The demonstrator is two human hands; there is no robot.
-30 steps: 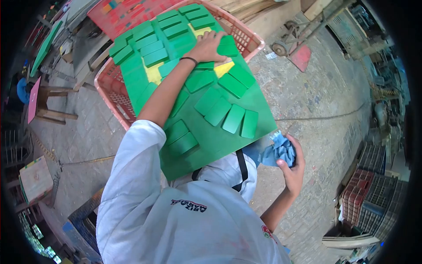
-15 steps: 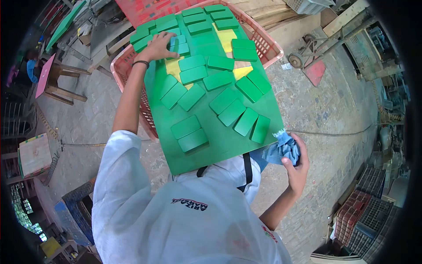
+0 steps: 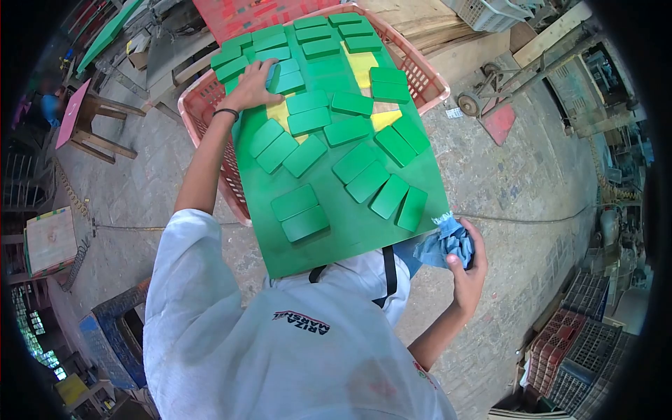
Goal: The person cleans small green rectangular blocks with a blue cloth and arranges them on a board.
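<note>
A green board (image 3: 241, 247) lies in front of me, bearing several green rectangular blocks (image 3: 304, 163), some side by side in pairs. Near the board's far left part, my left hand (image 3: 252, 87) has its fingers and thumb curled around a green block (image 3: 272, 75) that looks tipped on edge; the palm hides much of it. Off the board's near right corner, my right hand (image 3: 470, 264) grips a crumpled blue cloth (image 3: 446, 243) with a frayed edge. Yellow patches (image 3: 360, 66) show between some blocks.
Beneath the board is a pink plastic basket (image 3: 428, 85). A pink-topped stool (image 3: 74, 115) stands left. A hose (image 3: 514, 220) crosses the floor at right. Stacked crates (image 3: 560, 336) are at lower right, and a small wheeled frame (image 3: 470, 105) is at upper right.
My left hand has shifted slightly, its fingers drawn closer around the block. The cloth in my right hand sits slightly lower in view. Blocks elsewhere keep their arrangement.
</note>
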